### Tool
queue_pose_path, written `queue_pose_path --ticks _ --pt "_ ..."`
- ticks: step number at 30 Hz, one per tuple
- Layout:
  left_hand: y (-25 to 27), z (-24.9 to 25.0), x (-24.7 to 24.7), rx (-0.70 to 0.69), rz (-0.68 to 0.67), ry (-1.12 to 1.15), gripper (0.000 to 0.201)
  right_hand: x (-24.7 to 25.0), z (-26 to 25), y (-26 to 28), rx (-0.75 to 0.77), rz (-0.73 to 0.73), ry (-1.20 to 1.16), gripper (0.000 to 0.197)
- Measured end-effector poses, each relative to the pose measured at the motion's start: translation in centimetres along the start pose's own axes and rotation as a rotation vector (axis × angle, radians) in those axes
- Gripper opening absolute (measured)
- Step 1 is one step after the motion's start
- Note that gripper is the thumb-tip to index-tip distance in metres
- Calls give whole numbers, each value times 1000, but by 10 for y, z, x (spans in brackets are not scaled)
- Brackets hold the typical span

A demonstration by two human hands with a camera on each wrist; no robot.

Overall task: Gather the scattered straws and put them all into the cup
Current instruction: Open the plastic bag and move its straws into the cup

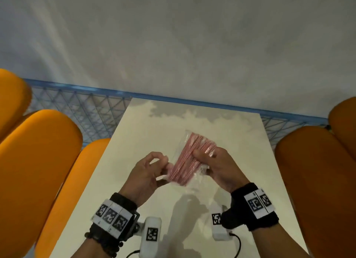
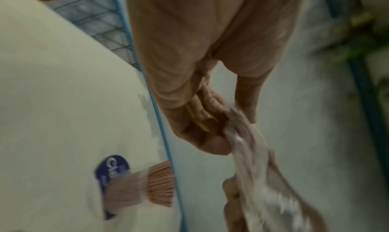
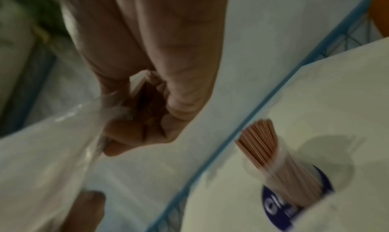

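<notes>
Above the cream table [image 1: 237, 130] I hold a clear plastic bag [image 1: 185, 142] with a bundle of pink straws [image 1: 189, 159] inside. My right hand [image 1: 207, 161] grips the bundle from the right, thumb across it. My left hand [image 1: 163, 168] pinches the plastic at the bundle's lower left end; the left wrist view shows the crumpled plastic [image 2: 248, 152] between its thumb and fingers [image 2: 210, 135]. In the right wrist view my curled right fingers [image 3: 179, 109] close over the plastic [image 3: 52, 152]. A clear cup with a blue label [image 2: 110, 170] [image 3: 294, 199] stands on the table, holding several pink straws [image 2: 160, 182] [image 3: 258, 140]. I cannot make out the cup in the head view.
Orange chair backs flank the table at left [image 1: 38, 161] and right [image 1: 316, 171]. A blue rail with wire mesh [image 1: 81, 107] runs behind the table's far edge, with grey floor beyond. Two white marker-tagged devices [image 1: 152, 234] with cables lie at the near edge.
</notes>
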State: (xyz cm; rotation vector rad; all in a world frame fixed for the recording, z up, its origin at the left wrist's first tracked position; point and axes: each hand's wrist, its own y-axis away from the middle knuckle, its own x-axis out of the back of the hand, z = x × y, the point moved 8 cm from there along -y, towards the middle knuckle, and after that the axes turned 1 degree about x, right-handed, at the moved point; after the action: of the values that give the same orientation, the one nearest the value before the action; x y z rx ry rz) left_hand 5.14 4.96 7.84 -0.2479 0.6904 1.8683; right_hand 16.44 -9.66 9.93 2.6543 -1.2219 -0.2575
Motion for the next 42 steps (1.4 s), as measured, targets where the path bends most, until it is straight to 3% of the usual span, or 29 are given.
queue_pose_path --ticks 2,3,6,8,10,11,13,14,16,18,20,22,24,26,29,33,35,39,42 --pt "3 12 -12 -24 -6 0 11 11 -19 8 42 19 -3 75" --pt "4 17 -18 -43 -7 -63 11 16 -26 12 65 25 8 74" --pt "7 30 -35 -166 47 -309 19 25 -42 24 123 23 53 43" --pt "16 43 -40 -345 186 -466 21 32 -49 30 175 61 130 30" --pt "26 48 -51 -489 269 -629 22 35 -56 33 239 159 326 32" --pt "28 42 -63 -489 220 -712 31 34 -57 34 254 218 442 36" --pt "25 17 -88 -376 11 -773 48 23 -60 36 254 241 598 47" --pt "23 5 -96 -299 -65 -708 47 13 -58 36 244 186 621 55" --pt "20 -7 -97 -152 -113 -393 38 2 -55 39 182 63 483 60" --pt "18 -6 -89 -41 -88 -139 39 3 -60 46 195 47 332 43" --pt "19 -3 -79 24 -52 -34 36 10 -76 58 409 99 573 22" --pt "21 1 -71 41 -30 32 31 -3 -69 69 514 -47 893 45" --pt "20 3 -69 54 -52 64 39 -16 -55 76 554 -146 1118 64" --pt "20 -1 -71 89 -94 72 47 -26 -53 82 674 -130 1211 51" --pt "17 -10 -71 126 -140 105 45 -28 -64 84 781 -83 1062 21" --pt "12 -18 -68 181 -230 214 85 -19 -102 79 668 -28 685 17" --pt "13 -22 -68 167 -298 176 93 -11 -136 72 625 47 508 20" --pt "18 -35 -66 82 -371 -200 53 17 -201 56 661 207 392 18" --pt "26 -35 -63 84 -393 -244 47 37 -214 50 614 235 454 17"
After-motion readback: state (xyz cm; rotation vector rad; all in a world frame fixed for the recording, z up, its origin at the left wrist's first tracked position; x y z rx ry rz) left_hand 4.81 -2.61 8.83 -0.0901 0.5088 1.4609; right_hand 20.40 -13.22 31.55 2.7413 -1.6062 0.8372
